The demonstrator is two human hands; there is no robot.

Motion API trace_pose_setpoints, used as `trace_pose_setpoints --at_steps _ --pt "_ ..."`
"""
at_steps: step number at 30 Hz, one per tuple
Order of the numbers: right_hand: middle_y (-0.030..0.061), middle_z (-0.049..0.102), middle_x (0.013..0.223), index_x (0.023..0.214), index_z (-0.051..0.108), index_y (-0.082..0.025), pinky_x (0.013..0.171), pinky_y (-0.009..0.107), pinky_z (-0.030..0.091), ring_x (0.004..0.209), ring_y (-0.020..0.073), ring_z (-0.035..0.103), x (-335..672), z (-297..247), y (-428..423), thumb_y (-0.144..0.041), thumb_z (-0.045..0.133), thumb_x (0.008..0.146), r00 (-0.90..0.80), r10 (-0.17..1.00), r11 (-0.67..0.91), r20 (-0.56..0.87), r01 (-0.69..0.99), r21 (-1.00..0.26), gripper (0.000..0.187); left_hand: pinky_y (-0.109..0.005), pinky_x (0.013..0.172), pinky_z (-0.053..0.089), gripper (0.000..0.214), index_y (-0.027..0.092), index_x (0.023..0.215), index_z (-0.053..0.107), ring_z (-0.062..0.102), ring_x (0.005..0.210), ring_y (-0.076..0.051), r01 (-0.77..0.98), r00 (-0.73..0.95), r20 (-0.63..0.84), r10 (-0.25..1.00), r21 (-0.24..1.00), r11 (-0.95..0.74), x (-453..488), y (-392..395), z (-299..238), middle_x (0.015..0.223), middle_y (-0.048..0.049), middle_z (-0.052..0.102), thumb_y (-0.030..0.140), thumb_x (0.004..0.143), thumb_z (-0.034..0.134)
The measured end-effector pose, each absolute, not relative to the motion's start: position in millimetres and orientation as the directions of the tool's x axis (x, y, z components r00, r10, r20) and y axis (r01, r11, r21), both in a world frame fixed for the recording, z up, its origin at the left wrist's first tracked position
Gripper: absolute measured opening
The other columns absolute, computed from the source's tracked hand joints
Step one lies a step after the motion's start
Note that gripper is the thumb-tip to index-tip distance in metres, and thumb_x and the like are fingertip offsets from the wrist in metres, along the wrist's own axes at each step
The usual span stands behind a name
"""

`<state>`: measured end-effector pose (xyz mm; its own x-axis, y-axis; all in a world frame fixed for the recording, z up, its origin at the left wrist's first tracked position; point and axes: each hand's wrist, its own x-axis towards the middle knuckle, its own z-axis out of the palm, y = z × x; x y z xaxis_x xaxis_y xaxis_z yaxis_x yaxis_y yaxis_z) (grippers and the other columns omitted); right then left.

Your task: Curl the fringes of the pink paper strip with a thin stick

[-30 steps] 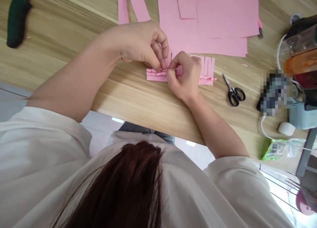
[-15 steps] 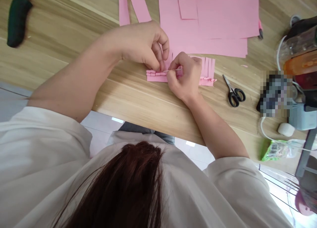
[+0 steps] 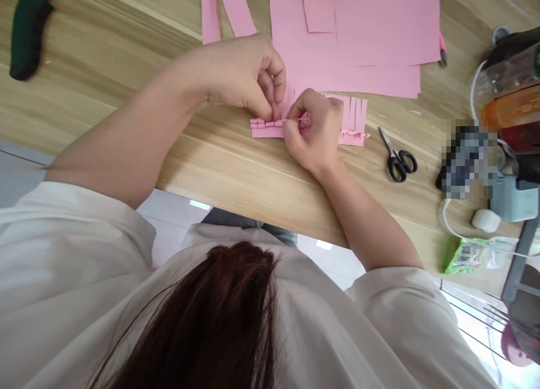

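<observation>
A strip of pink paper, cut into a fringe along its far side, lies on the table in front of me. Its left end carries small rolled curls, and more curls show by its right end. My left hand is closed, thumb and fingertips pinching at the curled fringe. My right hand rests over the middle of the strip, its fingers pinched on a thin pale stick that points left toward my left fingertips. The right hand hides the strip's middle, so the exact contact there is covered.
Large pink sheets lie beyond my hands, with loose pink strips to their left. Black-handled scissors are right of the fringe. Farther right stand a bottle, a white plug and a green packet.
Both hands keep nearly the same pinched positions over the fringed strip. The left fingers have shifted very slightly; the whole view has drifted a little.
</observation>
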<state>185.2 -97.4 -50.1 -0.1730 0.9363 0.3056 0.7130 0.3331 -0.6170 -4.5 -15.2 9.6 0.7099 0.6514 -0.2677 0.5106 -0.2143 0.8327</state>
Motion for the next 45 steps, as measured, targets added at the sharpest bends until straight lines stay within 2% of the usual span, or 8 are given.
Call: trace_pose_setpoints --at_steps 17,24,35,45 --pt "0.0009 0.060 0.073 0.073 0.046 -0.025 0.089 0.048 0.044 0.080 0.0253 0.061 185.1 -49.4 -97.2 -0.021 0.057 0.085 -0.166 0.936 0.334 0.310 0.694 -0.638 0.017 -0.028 0.063 0.046 0.016 0.013 0.076 0.070 0.067 0.066 -0.014 0.483 0.679 -0.232 0.696 0.855 -0.187 -2.9 -18.8 9.3 0.074 -0.0033 0.074 0.003 0.063 0.069" --pt "0.0005 0.060 0.073 0.074 0.047 -0.025 0.090 0.048 0.044 0.078 0.0246 0.061 183.1 -46.7 -100.0 -0.024 0.056 0.086 -0.167 0.930 0.338 0.327 0.740 -0.582 0.015 -0.027 0.061 0.045 0.018 0.015 0.075 0.070 0.066 0.064 -0.013 0.504 0.669 -0.232 0.706 0.839 -0.203 -1.7 -19.6 11.7 0.072 -0.0012 0.074 0.003 0.062 0.069" --pt "0.0005 0.061 0.074 0.076 0.046 -0.025 0.097 0.051 0.042 0.077 0.0235 0.059 182.9 -50.7 -100.3 -0.024 0.056 0.086 -0.186 0.925 0.346 0.330 0.769 -0.537 0.014 -0.028 0.062 0.048 0.018 0.015 0.078 0.071 0.068 0.065 -0.014 0.509 0.714 -0.264 0.648 0.832 -0.221 -4.0 -18.1 11.4 0.074 -0.0014 0.074 0.006 0.063 0.073" --pt "0.0008 0.060 0.075 0.078 0.047 -0.025 0.097 0.050 0.040 0.080 0.0244 0.061 183.9 -52.1 -100.5 -0.025 0.054 0.087 -0.211 0.920 0.363 0.331 0.779 -0.512 0.011 -0.027 0.063 0.050 0.020 0.015 0.081 0.071 0.071 0.068 -0.016 0.494 0.749 -0.271 0.605 0.836 -0.238 -2.8 -16.8 7.1 0.075 -0.0023 0.074 0.004 0.064 0.071"
